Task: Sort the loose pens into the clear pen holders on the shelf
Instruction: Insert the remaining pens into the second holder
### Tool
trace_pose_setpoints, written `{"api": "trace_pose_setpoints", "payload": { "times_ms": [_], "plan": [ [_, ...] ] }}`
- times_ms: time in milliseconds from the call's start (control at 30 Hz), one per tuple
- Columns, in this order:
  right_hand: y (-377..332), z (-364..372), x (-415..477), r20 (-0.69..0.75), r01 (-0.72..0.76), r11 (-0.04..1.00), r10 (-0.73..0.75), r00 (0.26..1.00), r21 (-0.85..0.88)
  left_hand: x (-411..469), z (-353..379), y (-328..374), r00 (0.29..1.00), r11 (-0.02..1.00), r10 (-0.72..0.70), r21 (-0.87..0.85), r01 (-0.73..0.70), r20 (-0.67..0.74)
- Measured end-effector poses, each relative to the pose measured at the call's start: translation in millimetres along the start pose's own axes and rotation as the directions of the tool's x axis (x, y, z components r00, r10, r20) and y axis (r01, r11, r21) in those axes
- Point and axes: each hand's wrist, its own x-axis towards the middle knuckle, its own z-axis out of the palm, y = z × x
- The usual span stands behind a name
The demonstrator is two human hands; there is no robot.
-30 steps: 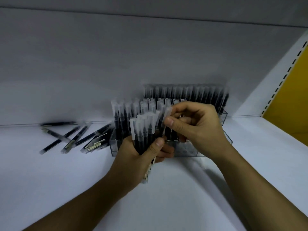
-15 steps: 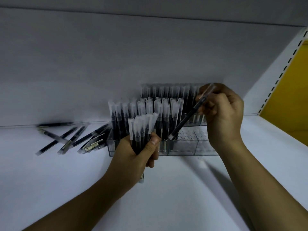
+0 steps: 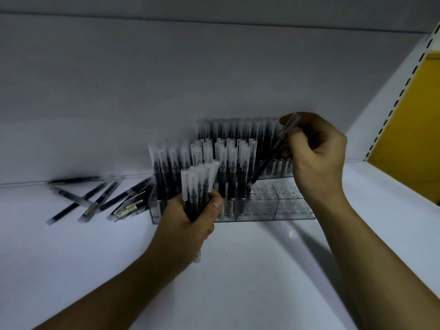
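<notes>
One pen [image 3: 266, 160] in right hand [image 3: 316, 153]

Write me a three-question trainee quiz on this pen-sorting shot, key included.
1. True or false: the left hand grips a bundle of pens.
2. Pick one: the single pen in the right hand is A) upright, B) tilted, C) lying flat.
3. Fill in: the loose pens lie on the shelf to the ____ of the clear holder.

Key: 1 true; 2 B; 3 left.
</notes>
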Motion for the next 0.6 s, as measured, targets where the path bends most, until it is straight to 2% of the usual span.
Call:
{"api": "trace_pose_setpoints", "payload": {
  "times_ms": [367,600],
  "plan": [
    [9.4,2.9,-7.5,0.264,0.017,0.976,0.042,0.964,-0.217,-0.6,-0.9,0.5,1.0,1.0,0.006,0.02,-0.006,0.02],
    [7.8,-0.3,-8.6,0.337,0.22,0.917,-0.102,0.936,-0.334,-1.1,0.3,2.3,1.0,1.0,-0.001,0.02,0.001,-0.003]
  ]
}}
